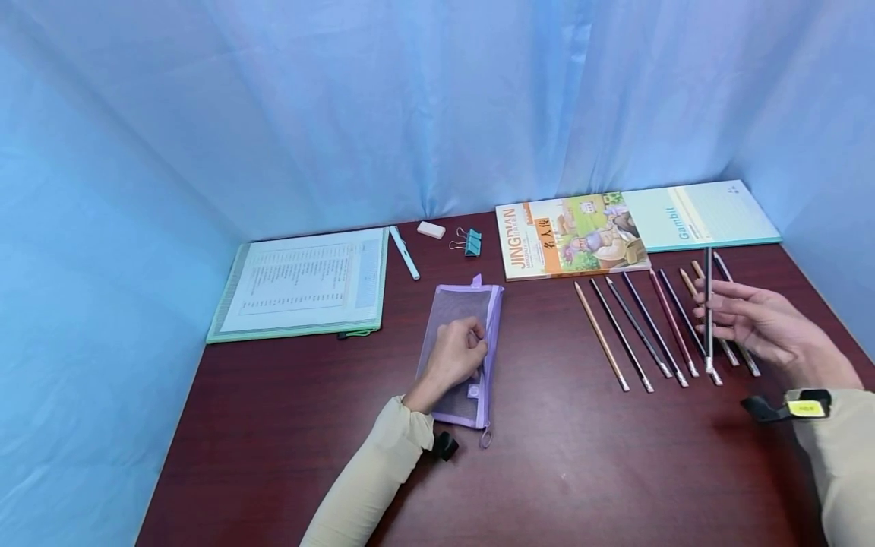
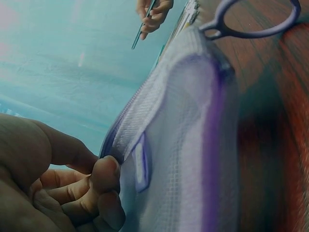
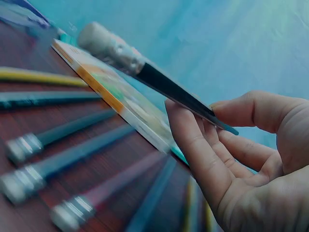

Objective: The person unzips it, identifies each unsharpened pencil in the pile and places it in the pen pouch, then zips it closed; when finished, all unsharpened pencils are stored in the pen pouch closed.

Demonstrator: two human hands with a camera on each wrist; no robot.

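Note:
A purple mesh zip pouch (image 1: 444,311) lies on the table, and my left hand (image 1: 454,351) pinches its zipped edge between thumb and fingers. The left wrist view shows that pinch close up, with the pouch (image 2: 193,145) filling the middle and a ring pull (image 2: 260,34) at its end. My right hand (image 1: 769,327) holds a dark pencil (image 1: 709,311) by thumb and fingertips, raised above the table, its white eraser end towards me. In the right wrist view the eraser (image 3: 104,43) points to the upper left. Under the hand, several more pencils (image 1: 636,334) lie side by side.
Behind the pencils lie an illustrated book (image 1: 581,239) and a pale green notebook (image 1: 704,216). Left of the pouch are a document folder (image 1: 301,285) and a light blue pen (image 1: 405,254). An eraser (image 1: 431,229) and teal binder clips (image 1: 472,243) sit at the back. Blue curtains surround the table.

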